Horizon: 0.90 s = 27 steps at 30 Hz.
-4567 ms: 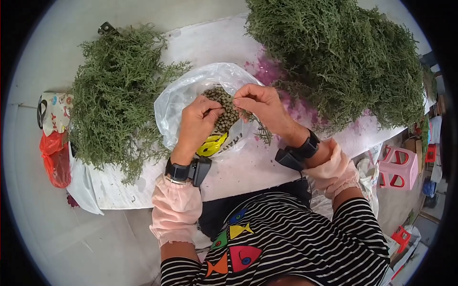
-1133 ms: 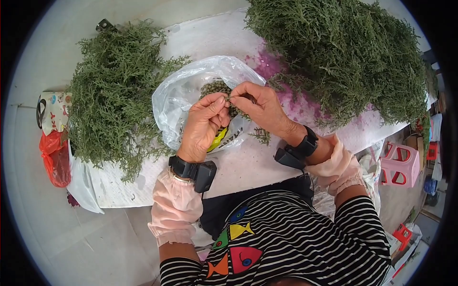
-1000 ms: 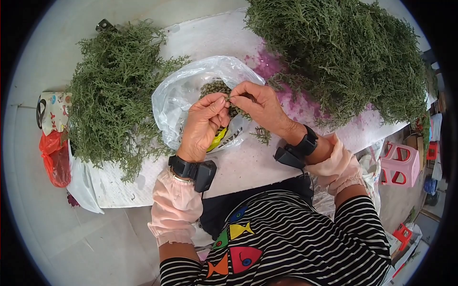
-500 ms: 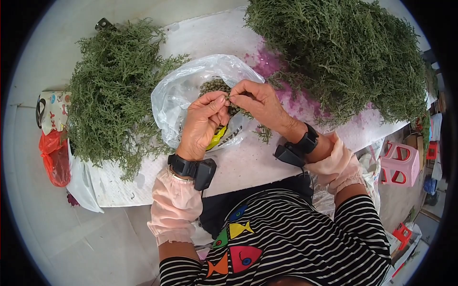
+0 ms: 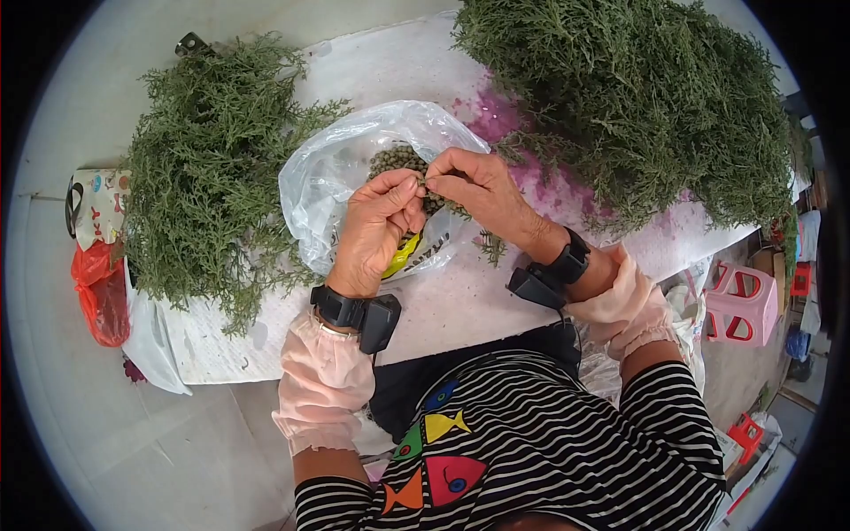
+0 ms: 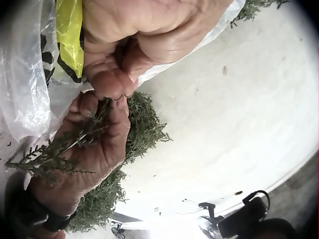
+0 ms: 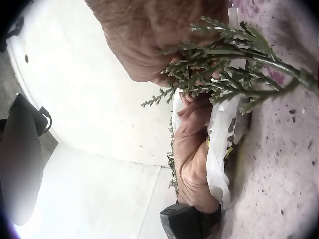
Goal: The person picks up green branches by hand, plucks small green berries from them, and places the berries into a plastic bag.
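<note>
Above the open clear plastic bag [image 5: 310,186], my two hands meet fingertip to fingertip. My right hand [image 5: 487,195] pinches a green conifer sprig [image 7: 234,62], whose leafy end hangs out below the palm toward the table. My left hand [image 5: 372,234] pinches with thumb and forefinger at the sprig's other end; its remaining fingers are curled in. What lies right between the fingertips is mostly hidden. Small round green-brown berries [image 5: 396,159] fill part of the bag, partly covered by the hands. A yellow printed patch [image 6: 70,35] shows on the bag beside my left hand.
A heap of conifer branches [image 5: 212,177] lies on the left of the white-covered table [image 5: 425,327], and a bigger heap [image 5: 629,106] at the back right. Pink stains [image 5: 496,115] mark the cover. A red bag [image 5: 99,292] hangs at the left; a pink stool [image 5: 742,303] stands right.
Several seconds ago my hands were apart, the left lower over the berries. It has since risen and turned to meet the right's fingertips. Over the last second they have hardly moved.
</note>
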### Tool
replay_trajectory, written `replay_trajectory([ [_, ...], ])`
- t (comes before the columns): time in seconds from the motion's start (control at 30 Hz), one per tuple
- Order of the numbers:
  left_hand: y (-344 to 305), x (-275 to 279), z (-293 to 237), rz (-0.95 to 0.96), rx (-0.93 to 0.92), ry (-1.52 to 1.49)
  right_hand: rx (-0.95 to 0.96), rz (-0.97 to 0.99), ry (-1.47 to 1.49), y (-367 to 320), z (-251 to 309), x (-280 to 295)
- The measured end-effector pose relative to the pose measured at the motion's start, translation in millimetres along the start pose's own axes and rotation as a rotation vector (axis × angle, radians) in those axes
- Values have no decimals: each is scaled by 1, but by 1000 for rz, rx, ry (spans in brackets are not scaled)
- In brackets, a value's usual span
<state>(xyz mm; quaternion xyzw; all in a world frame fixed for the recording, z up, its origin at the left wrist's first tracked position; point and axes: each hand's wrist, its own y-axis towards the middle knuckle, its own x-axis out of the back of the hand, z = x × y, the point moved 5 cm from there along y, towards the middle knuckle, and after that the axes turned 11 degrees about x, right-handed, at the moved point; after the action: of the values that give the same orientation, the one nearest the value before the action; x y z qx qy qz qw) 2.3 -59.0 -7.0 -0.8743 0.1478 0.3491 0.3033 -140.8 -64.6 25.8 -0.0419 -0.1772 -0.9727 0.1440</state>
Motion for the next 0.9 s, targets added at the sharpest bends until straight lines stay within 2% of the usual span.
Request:
replay_trajectory([
  [0.9,-2,-1,-1,-57,-14,25,-2,-14,39,-1,-2,-2],
])
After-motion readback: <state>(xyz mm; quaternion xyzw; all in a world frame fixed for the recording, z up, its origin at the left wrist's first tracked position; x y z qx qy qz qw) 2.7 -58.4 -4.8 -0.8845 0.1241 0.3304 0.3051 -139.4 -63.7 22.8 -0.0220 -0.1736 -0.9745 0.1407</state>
